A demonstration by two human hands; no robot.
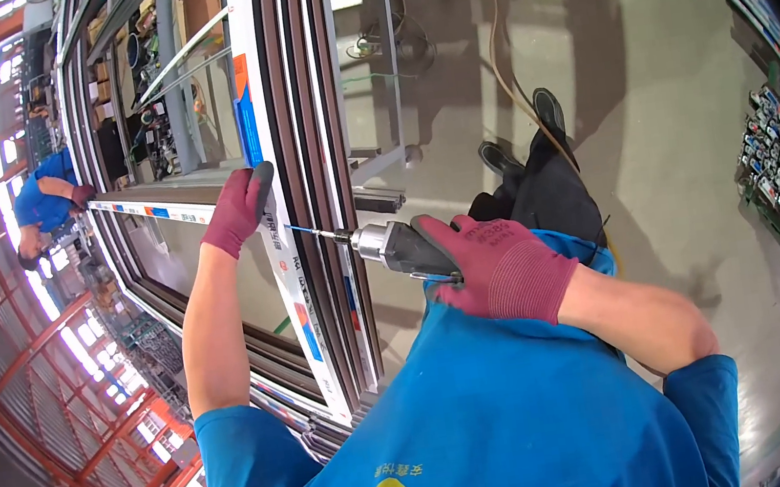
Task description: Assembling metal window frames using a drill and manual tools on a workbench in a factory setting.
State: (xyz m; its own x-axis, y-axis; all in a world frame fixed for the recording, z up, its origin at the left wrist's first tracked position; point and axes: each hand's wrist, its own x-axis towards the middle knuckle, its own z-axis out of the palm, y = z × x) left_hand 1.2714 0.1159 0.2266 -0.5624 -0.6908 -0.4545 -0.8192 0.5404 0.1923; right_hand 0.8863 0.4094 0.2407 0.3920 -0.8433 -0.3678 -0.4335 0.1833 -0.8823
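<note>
In a maroon work glove, my right hand (510,272) is wrapped round a power drill (392,246). Its long thin bit (312,231) points left, and the tip is at the edge of a dark window frame (309,136) with white film along its face. My left hand (242,207), in a maroon glove with dark fingertips, grips the place where a crossbar (149,209) meets the frame's near side. The crossbar bears printed film too. Whether the bit touches the frame or a screw is too small to tell.
Across the frame, another person (45,205) in a blue shirt has a gloved hand at the crossbar's far end. A hose (499,42) runs over the floor at right. Racks of small metal parts (774,163) stand far right, and more parts (157,107) show through the frame.
</note>
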